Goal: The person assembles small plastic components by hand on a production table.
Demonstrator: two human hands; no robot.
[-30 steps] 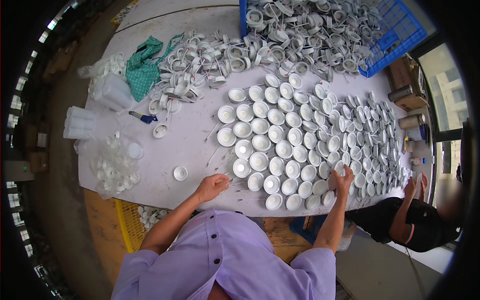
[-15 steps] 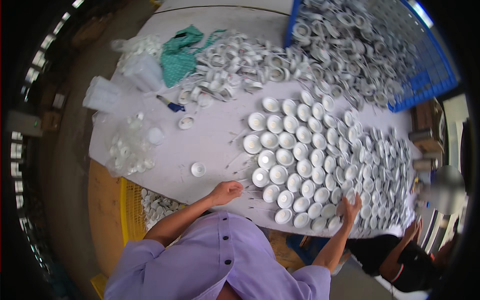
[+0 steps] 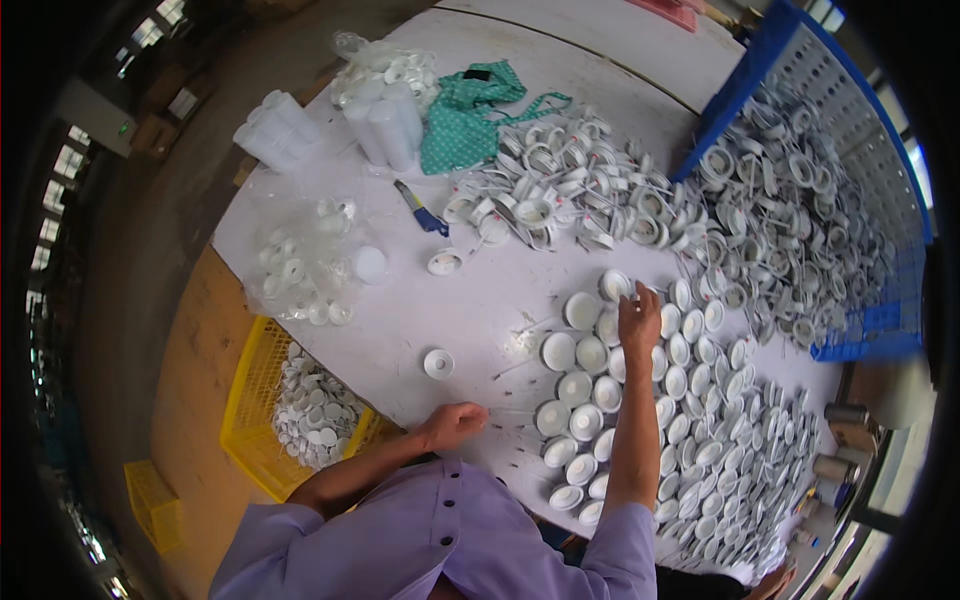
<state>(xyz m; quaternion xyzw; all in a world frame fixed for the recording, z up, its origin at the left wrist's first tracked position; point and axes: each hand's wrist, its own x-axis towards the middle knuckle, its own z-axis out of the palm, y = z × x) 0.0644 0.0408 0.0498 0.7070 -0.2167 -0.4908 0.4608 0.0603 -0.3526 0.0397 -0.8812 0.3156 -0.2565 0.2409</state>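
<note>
Rows of white round lamp housings point(image 3: 592, 355) with thin cables cover the right half of the table. My right hand point(image 3: 640, 318) reaches over these rows, its fingers bent and slightly apart, with nothing visible in them. Its fingertips lie beside a lamp housing point(image 3: 614, 284) at the far end; I cannot tell whether they touch it. Near the table's front edge is my left hand point(image 3: 455, 425), its fingers curled closed; what they hold, if anything, is hidden. A single white ring-shaped part point(image 3: 438, 363) lies just beyond it.
A heap of white lamp rings point(image 3: 560, 165) meets a blue crate point(image 3: 925, 215) full of them. A blue-handled cutter point(image 3: 425, 212), teal cloth point(image 3: 460, 145), stacked white discs point(image 3: 385, 130) and a plastic bag point(image 3: 300, 250) lie left. A yellow basket point(image 3: 240, 410) stands below.
My right hand has moved from the near rows, up and leftward, to the far end of the lamp housings. The whole view has shifted; my left hand remains near the front edge.
</note>
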